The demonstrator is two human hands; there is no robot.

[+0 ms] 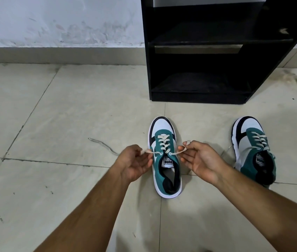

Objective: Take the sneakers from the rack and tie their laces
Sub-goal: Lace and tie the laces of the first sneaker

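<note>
Two teal, white and black sneakers stand on the floor, toes pointing away from me. The left sneaker [165, 157] sits between my hands with its cream laces untied. My left hand [135, 162] pinches the left lace end [146, 151] beside the shoe. My right hand [200, 159] pinches the right lace end [180, 150], pulled out sideways from the top eyelet. The right sneaker [255, 151] stands apart to the right, its laces loose.
A black shoe rack [207, 51] with bare shelves stands against the wall just beyond the sneakers. The floor is beige tile [71, 106]. A thin loose string [102, 144] lies on the tile left of my left hand.
</note>
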